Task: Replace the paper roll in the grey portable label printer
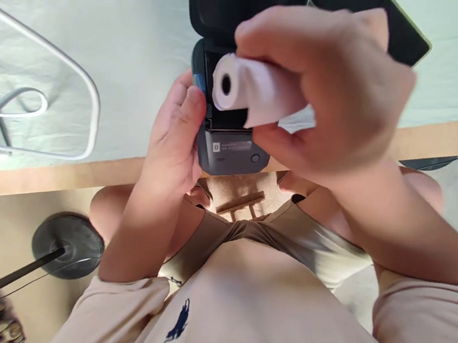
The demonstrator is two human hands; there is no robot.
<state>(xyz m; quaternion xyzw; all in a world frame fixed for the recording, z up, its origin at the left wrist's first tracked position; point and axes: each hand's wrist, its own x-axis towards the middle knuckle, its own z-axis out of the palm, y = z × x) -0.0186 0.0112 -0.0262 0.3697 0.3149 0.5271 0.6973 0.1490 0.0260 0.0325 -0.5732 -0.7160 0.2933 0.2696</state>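
Note:
My left hand (177,136) grips the left side of a small dark grey label printer (234,158), thumb on its upper edge. The printer's black lid (221,2) is swung up, and its paper bay shows dark inside. Between the thumb and fingers of my right hand (332,89) is a white paper roll (260,88), held over the bay. The roll's round core hole faces left, and a loose paper end hangs along its front. My right hand hides the printer's right side. A power button and a small printed label sit on the printer's front.
A black tablet-like slab (402,37) lies at the back right on the pale cloth (138,24). White cable (94,103) loops across the left side. The wooden table edge (97,175) runs below my hands; a round black stand base (69,246) is on the floor.

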